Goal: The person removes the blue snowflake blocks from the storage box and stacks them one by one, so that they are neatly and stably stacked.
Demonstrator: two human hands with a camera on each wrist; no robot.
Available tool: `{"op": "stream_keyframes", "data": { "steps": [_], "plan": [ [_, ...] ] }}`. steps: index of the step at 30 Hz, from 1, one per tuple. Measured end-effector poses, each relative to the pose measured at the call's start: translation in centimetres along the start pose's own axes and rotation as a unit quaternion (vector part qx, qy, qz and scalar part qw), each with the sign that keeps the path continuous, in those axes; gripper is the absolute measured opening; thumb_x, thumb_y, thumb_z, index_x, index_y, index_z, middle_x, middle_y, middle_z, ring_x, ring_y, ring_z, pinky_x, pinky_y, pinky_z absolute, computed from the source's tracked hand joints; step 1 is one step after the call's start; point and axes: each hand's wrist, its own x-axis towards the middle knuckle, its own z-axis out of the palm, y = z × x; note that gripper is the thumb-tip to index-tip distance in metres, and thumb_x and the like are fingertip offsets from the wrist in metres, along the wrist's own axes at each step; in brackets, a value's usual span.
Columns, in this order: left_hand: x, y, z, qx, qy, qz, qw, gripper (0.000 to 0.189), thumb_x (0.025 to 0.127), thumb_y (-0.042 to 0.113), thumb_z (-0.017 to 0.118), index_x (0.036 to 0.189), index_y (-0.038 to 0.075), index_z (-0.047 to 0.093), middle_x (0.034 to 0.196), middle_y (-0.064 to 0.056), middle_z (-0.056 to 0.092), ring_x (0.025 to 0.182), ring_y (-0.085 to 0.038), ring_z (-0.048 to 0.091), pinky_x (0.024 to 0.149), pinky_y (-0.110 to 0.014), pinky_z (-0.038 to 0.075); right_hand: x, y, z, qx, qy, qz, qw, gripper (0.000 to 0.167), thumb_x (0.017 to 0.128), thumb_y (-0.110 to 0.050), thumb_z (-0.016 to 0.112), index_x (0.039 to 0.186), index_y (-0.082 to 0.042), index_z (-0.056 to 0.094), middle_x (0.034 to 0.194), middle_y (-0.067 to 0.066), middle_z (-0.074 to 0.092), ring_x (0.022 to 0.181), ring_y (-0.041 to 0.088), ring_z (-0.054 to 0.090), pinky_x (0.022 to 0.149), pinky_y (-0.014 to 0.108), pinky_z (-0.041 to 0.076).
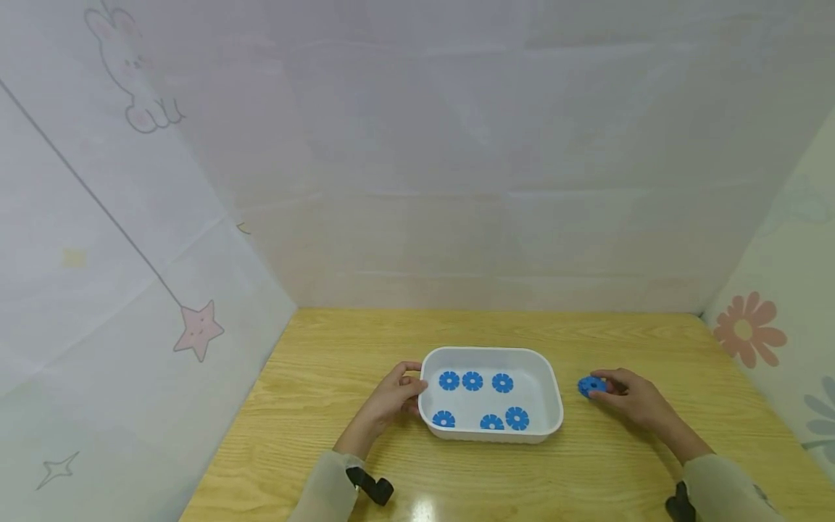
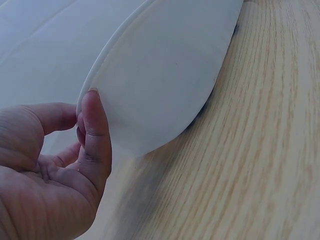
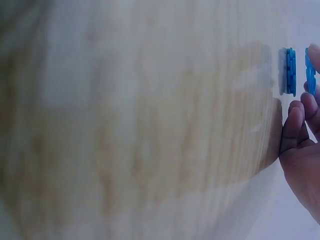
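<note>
My left hand (image 1: 393, 395) holds the left end of a white plastic basin (image 1: 491, 436), its thumb and fingers pinching the rim, as the left wrist view also shows. Several blue notched plastic discs (image 1: 502, 383) lie apart from each other on the basin's floor; the near wall partly hides two of them. To the right of the basin, my right hand (image 1: 636, 399) pinches one blue notched disc (image 3: 310, 72) between thumb and fingers. In the right wrist view a short stack of the same discs (image 3: 291, 72) sits on the table just under it, with a gap between.
The wooden table (image 1: 496, 478) carries the basin and the stack. Behind it hangs a pale cloth backdrop (image 1: 496, 217), with printed cloth walls at left (image 1: 130, 348) and right (image 1: 776, 290). Black straps (image 1: 370, 484) sit on both wrists.
</note>
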Motion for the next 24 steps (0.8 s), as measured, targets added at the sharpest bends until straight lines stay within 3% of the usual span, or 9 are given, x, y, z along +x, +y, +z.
{"op": "stream_keyframes", "data": {
  "steps": [24],
  "plan": [
    [-0.11,0.04,-0.02,-0.002,-0.004,0.001,1.0000,0.049,0.100,0.018,0.063,0.143,0.004,0.044,0.118,-0.029,0.063,0.082,-0.024,0.067,0.068,-0.030,0.057,0.15,-0.49,0.28,-0.019,-0.012,0.007,0.9997,0.054,0.090,-0.035,0.077,0.131,-0.001,0.065,0.093,0.002,0.056,0.084,0.016,0.048,0.068,0.025,0.045]
  ]
}}
